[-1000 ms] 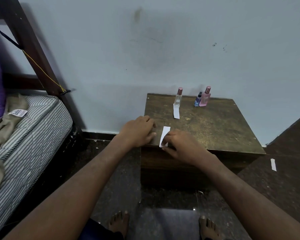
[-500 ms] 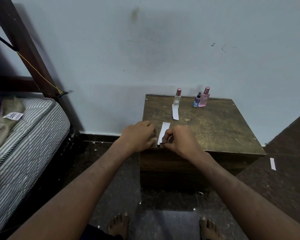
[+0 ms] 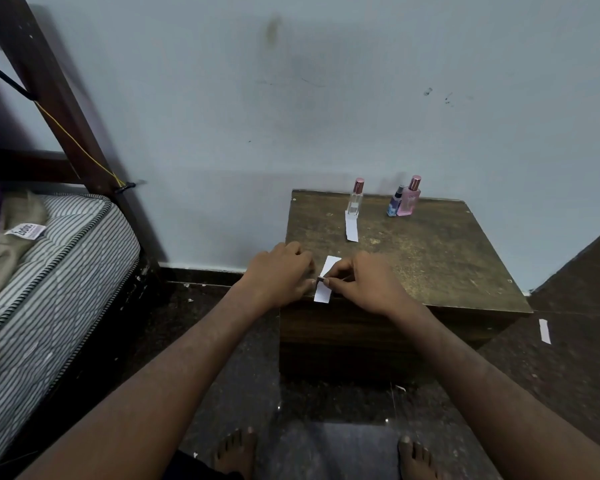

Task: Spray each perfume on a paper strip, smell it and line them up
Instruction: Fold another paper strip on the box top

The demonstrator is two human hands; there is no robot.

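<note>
Strip in hand: white paper strip [image 3: 324, 285] at the near edge of the worn brown wooden table [image 3: 430, 258], its near end overhanging the edge.
Grip: right hand [image 3: 364, 282] pinches the strip's middle; left hand [image 3: 279, 271], fingers curled, touches its left side.
Done, apparently: beyond the grip, clear glass perfume bottle [image 3: 355, 199] with another white strip [image 3: 351, 229] laid before it.
Left: beyond and right of the grip, small blue bottle [image 3: 394, 202] and pink bottle [image 3: 409, 197], no strips by them.
</note>
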